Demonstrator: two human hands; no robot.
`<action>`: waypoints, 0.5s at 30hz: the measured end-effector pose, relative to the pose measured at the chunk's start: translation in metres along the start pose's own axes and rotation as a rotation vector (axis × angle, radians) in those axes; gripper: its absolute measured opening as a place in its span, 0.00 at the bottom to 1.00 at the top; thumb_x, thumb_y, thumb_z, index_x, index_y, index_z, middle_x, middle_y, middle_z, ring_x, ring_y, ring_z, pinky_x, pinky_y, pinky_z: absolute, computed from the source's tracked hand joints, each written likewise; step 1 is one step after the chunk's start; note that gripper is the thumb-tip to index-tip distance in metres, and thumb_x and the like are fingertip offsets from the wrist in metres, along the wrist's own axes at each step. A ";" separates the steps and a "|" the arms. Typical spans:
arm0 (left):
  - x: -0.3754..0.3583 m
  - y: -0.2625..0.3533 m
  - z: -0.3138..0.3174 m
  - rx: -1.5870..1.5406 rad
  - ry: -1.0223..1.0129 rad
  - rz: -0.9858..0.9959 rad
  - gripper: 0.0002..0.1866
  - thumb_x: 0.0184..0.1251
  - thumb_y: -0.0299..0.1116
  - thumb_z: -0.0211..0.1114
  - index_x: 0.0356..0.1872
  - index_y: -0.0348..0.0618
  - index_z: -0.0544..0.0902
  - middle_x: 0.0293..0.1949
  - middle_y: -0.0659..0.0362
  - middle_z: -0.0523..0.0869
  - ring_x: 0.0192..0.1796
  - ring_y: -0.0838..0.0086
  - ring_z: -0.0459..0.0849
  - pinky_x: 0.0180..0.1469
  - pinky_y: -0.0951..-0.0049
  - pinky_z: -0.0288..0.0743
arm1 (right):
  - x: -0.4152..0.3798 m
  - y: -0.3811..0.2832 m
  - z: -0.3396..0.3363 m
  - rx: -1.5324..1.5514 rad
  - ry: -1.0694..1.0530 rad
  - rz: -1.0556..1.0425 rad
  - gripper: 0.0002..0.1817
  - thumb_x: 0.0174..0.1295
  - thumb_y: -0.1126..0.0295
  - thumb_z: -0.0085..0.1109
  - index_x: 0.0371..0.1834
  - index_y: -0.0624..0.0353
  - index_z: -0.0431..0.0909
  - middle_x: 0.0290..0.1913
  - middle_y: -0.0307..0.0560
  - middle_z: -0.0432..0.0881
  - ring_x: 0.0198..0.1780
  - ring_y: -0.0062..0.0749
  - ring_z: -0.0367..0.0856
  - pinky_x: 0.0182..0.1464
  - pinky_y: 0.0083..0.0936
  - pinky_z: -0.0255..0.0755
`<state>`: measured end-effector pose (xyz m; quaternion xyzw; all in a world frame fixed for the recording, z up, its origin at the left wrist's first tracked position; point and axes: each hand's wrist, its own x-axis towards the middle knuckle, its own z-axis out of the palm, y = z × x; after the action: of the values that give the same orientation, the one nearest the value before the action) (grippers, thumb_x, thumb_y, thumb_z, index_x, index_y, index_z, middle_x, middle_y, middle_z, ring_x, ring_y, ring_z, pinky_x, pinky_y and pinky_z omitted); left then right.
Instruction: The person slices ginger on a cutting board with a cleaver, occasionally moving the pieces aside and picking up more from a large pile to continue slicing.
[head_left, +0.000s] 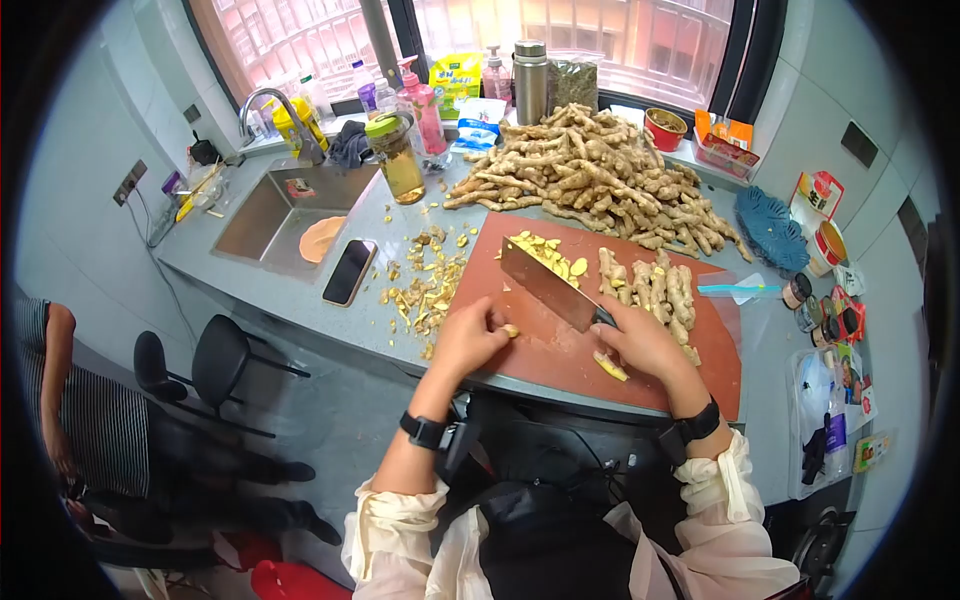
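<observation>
My right hand [640, 340] is closed around the dark handle of a cleaver [548, 284], whose broad blade points up and left over the chopping board [700, 370]. At the board's left edge, my left hand [474, 338] is closed, with a small piece of ginger [511, 330] at its fingertips. Sliced ginger [540, 250] lies behind the blade, partly hidden by it. Just below my right hand rests a cut length of yellow ginger [610, 367]. Several whole ginger roots [655, 285] are lined up on the board to the right.
A large heap of ginger [590, 170] fills the back of the counter. Peelings [425, 290] lie left of the board, beside a phone [350, 272]. A sink [265, 225], a tea bottle [396, 160], a blue dish [770, 228] and small jars [808, 313] surround it. Another person [100, 420] is at the left.
</observation>
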<state>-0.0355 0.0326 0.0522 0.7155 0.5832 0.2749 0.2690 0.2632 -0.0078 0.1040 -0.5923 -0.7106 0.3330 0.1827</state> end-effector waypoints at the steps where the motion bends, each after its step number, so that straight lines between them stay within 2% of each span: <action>1: 0.004 0.006 0.010 0.060 0.003 0.071 0.17 0.61 0.41 0.80 0.36 0.41 0.83 0.31 0.55 0.89 0.37 0.58 0.90 0.43 0.62 0.82 | 0.000 0.000 0.000 -0.018 0.014 0.011 0.20 0.73 0.60 0.63 0.63 0.56 0.76 0.44 0.69 0.87 0.49 0.68 0.86 0.51 0.53 0.77; 2: 0.005 0.012 0.014 0.023 0.007 0.046 0.15 0.62 0.41 0.78 0.38 0.41 0.85 0.36 0.52 0.90 0.40 0.51 0.89 0.46 0.58 0.82 | -0.001 -0.001 0.001 -0.022 0.009 0.013 0.20 0.73 0.60 0.63 0.63 0.56 0.76 0.44 0.69 0.87 0.49 0.68 0.86 0.51 0.53 0.77; 3: 0.006 0.008 0.021 0.018 0.006 0.042 0.15 0.62 0.41 0.78 0.38 0.41 0.85 0.36 0.52 0.90 0.40 0.51 0.89 0.46 0.58 0.82 | -0.002 -0.001 0.002 -0.030 0.014 0.009 0.20 0.73 0.59 0.63 0.63 0.56 0.76 0.44 0.69 0.87 0.48 0.68 0.86 0.51 0.53 0.77; 5: 0.007 0.002 0.034 0.083 0.191 0.177 0.11 0.66 0.35 0.75 0.41 0.40 0.86 0.41 0.51 0.89 0.42 0.54 0.90 0.46 0.60 0.82 | -0.007 0.000 0.004 -0.041 0.017 0.007 0.20 0.73 0.59 0.63 0.62 0.56 0.76 0.44 0.68 0.87 0.48 0.68 0.86 0.51 0.53 0.77; 6: 0.005 -0.002 0.039 0.080 0.191 0.174 0.11 0.66 0.35 0.75 0.41 0.40 0.86 0.41 0.51 0.89 0.42 0.54 0.90 0.46 0.60 0.82 | -0.010 -0.001 0.004 -0.007 0.024 -0.001 0.20 0.73 0.59 0.63 0.62 0.56 0.76 0.43 0.67 0.87 0.48 0.67 0.86 0.51 0.53 0.77; 8: -0.004 0.000 0.043 -0.206 0.301 0.144 0.08 0.67 0.28 0.73 0.43 0.38 0.86 0.44 0.50 0.87 0.45 0.56 0.90 0.47 0.61 0.82 | -0.013 0.001 0.004 0.025 0.029 -0.008 0.20 0.73 0.59 0.63 0.61 0.56 0.76 0.43 0.67 0.87 0.48 0.67 0.86 0.51 0.52 0.77; 10: -0.012 0.000 0.045 -0.195 0.330 0.150 0.07 0.66 0.26 0.73 0.43 0.38 0.86 0.43 0.50 0.88 0.45 0.56 0.90 0.48 0.62 0.83 | -0.014 0.003 0.005 0.007 0.023 -0.052 0.18 0.74 0.65 0.62 0.62 0.58 0.79 0.39 0.53 0.89 0.38 0.42 0.89 0.45 0.36 0.79; 12: -0.019 0.000 0.049 -0.184 0.359 0.159 0.07 0.65 0.24 0.73 0.43 0.37 0.87 0.43 0.50 0.88 0.45 0.57 0.90 0.48 0.63 0.83 | -0.016 -0.001 0.006 -0.006 0.030 -0.083 0.18 0.74 0.65 0.62 0.62 0.58 0.79 0.41 0.55 0.89 0.41 0.46 0.88 0.48 0.37 0.79; 14: -0.023 0.000 0.055 -0.211 0.399 0.174 0.07 0.63 0.26 0.75 0.40 0.39 0.86 0.40 0.51 0.87 0.45 0.53 0.87 0.46 0.57 0.79 | -0.017 -0.007 0.005 -0.020 0.039 -0.114 0.18 0.74 0.64 0.62 0.62 0.58 0.79 0.43 0.56 0.89 0.45 0.49 0.88 0.51 0.39 0.79; 15: -0.023 0.000 0.057 -0.214 0.398 0.172 0.07 0.63 0.26 0.75 0.40 0.39 0.86 0.40 0.51 0.87 0.45 0.53 0.87 0.46 0.57 0.79 | -0.017 -0.010 0.005 -0.020 0.037 -0.137 0.18 0.74 0.63 0.63 0.61 0.57 0.78 0.43 0.60 0.88 0.47 0.56 0.87 0.51 0.44 0.78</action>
<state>0.0009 0.0061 0.0100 0.6616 0.5292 0.4927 0.1987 0.2566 -0.0261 0.1091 -0.5501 -0.7492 0.3019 0.2122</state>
